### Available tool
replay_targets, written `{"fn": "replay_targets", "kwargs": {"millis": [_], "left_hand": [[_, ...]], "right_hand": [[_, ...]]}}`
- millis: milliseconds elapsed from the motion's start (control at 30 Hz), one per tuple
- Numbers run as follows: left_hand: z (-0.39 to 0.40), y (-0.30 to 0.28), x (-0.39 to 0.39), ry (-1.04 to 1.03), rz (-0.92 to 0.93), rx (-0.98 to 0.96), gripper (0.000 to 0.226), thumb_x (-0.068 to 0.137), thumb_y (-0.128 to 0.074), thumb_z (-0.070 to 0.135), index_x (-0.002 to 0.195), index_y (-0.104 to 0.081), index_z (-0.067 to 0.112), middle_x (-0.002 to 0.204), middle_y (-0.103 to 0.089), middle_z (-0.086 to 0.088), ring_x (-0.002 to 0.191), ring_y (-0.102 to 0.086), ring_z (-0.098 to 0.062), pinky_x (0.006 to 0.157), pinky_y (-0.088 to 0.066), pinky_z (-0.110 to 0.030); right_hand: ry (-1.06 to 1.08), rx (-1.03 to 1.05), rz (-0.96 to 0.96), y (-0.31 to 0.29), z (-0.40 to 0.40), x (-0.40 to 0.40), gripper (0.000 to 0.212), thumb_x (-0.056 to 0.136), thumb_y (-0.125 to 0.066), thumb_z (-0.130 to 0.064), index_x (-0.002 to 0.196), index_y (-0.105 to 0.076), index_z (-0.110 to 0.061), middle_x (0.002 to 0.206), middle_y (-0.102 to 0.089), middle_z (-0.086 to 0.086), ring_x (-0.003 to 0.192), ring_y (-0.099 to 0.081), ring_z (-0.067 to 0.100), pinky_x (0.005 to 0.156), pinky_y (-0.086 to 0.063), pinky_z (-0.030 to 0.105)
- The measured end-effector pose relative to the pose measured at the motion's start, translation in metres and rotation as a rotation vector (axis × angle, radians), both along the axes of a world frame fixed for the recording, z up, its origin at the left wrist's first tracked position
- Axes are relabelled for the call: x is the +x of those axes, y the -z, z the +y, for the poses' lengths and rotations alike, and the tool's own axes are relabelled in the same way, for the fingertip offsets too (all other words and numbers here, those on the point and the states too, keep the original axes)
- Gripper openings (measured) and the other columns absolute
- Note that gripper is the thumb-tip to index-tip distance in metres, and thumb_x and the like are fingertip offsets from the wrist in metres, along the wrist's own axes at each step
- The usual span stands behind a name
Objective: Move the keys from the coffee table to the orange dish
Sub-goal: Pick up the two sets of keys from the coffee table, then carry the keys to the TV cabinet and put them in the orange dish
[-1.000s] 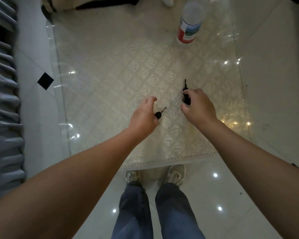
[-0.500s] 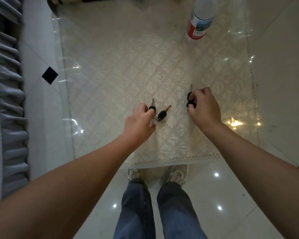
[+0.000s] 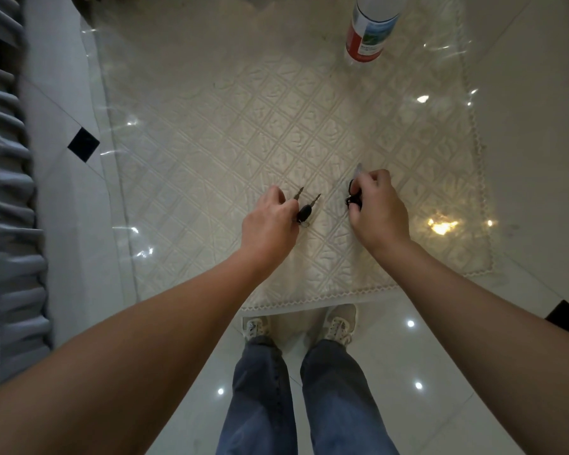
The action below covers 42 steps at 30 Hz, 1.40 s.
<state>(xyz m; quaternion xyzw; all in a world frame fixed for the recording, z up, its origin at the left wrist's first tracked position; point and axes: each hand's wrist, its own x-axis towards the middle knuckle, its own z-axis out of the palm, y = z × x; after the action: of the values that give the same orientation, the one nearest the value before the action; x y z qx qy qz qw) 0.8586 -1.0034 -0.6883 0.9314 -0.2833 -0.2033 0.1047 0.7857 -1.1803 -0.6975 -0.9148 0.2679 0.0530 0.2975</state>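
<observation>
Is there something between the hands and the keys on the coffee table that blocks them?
No. The left hand is already at the two black-headed keys, and the right hand is closed on another black key bunch. The bottle stands far off. The orange dish is not in view.

Glossy white tiled floor point(image 3: 440, 372) with black diamond insets point(image 3: 83, 144) and reflected ceiling lights; grey pleated sofa skirt point(image 3: 7, 224) at left; cream embossed cloth under glass on the table point(image 3: 243, 110).

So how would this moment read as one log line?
left hand: gripping keys | right hand: gripping key bunch | orange dish: unseen
</observation>
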Motion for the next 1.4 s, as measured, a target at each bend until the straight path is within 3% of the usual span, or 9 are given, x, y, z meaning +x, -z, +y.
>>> {"fn": "replay_targets", "kwargs": {"millis": [67,167,300,533,767,967,1267,1400], "left_hand": [[0.003,-0.002,0.001,-0.002,-0.004,-0.001,0.009,0.09,-0.059,0.022,0.094,-0.062,0.014,0.106,-0.05,-0.003,0.088,-0.052,-0.018,0.057,-0.05,-0.035],[0.009,-0.005,0.003,0.002,-0.003,-0.016,0.008,0.089,-0.06,0.021,0.09,-0.061,0.013,0.103,-0.051,-0.003,0.085,-0.052,-0.018,0.057,-0.05,-0.035],[0.017,-0.006,0.003,0.009,-0.017,-0.033,0.009,0.089,-0.061,0.021,0.089,-0.064,0.013,0.102,-0.053,-0.002,0.086,-0.053,-0.018,0.057,-0.05,-0.035],[0.024,-0.009,-0.001,0.009,-0.067,-0.075,0.012,0.088,-0.061,0.023,0.09,-0.065,0.012,0.097,-0.058,-0.002,0.083,-0.054,-0.018,0.058,-0.044,-0.031],[0.027,-0.021,-0.007,0.003,-0.055,-0.099,0.013,0.089,-0.06,0.026,0.091,-0.065,0.014,0.093,-0.063,0.0,0.085,-0.054,-0.018,0.065,-0.05,-0.036],[0.031,-0.043,-0.017,-0.037,-0.064,-0.166,0.012,0.089,-0.061,0.028,0.087,-0.063,0.016,0.086,-0.063,0.004,0.079,-0.053,-0.015,0.056,-0.041,-0.028],[0.036,-0.136,-0.011,0.019,-0.159,-0.263,0.01,0.087,-0.065,0.026,0.086,-0.063,0.016,0.086,-0.063,0.004,0.078,-0.057,-0.015,0.055,-0.048,-0.031],[0.035,-0.208,0.002,0.09,-0.261,-0.357,0.008,0.085,-0.069,0.023,0.083,-0.065,0.016,0.085,-0.066,0.004,0.074,-0.058,-0.014,0.052,-0.04,-0.022]], "right_hand": [[-0.023,-0.039,0.013,0.0,0.001,0.001,0.032,0.081,-0.062,-0.006,0.112,-0.059,-0.011,0.119,-0.051,0.011,0.1,-0.053,0.026,0.078,-0.049,0.04],[-0.049,-0.068,0.007,0.001,0.003,-0.001,0.018,0.081,-0.064,-0.008,0.099,-0.067,-0.01,0.126,-0.052,0.013,0.112,-0.049,0.03,0.088,-0.044,0.044],[-0.031,-0.086,-0.004,0.001,0.005,-0.006,0.005,0.081,-0.065,-0.011,0.085,-0.067,-0.009,0.122,-0.055,0.013,0.11,-0.049,0.03,0.085,-0.044,0.041],[0.028,-0.102,-0.01,-0.003,0.003,-0.018,0.008,0.08,-0.068,-0.014,0.087,-0.068,-0.01,0.111,-0.059,0.009,0.1,-0.054,0.027,0.076,-0.046,0.039],[0.019,-0.116,-0.008,-0.011,0.005,-0.035,0.009,0.079,-0.071,-0.016,0.085,-0.069,-0.01,0.104,-0.06,0.008,0.095,-0.053,0.027,0.073,-0.045,0.037],[0.018,-0.058,-0.128,-0.029,0.027,-0.039,0.005,0.079,-0.071,-0.018,0.08,-0.067,-0.015,0.091,-0.058,0.0,0.087,-0.052,0.019,0.068,-0.044,0.031],[-0.02,-0.084,-0.25,-0.126,0.041,-0.03,0.006,0.081,-0.068,-0.021,0.081,-0.063,-0.019,0.088,-0.06,-0.004,0.088,-0.052,0.015,0.07,-0.037,0.023],[-0.04,-0.177,-0.299,-0.202,0.04,-0.031,0.008,0.079,-0.07,-0.019,0.08,-0.062,-0.02,0.088,-0.061,-0.005,0.086,-0.052,0.014,0.071,-0.04,0.023]]}}
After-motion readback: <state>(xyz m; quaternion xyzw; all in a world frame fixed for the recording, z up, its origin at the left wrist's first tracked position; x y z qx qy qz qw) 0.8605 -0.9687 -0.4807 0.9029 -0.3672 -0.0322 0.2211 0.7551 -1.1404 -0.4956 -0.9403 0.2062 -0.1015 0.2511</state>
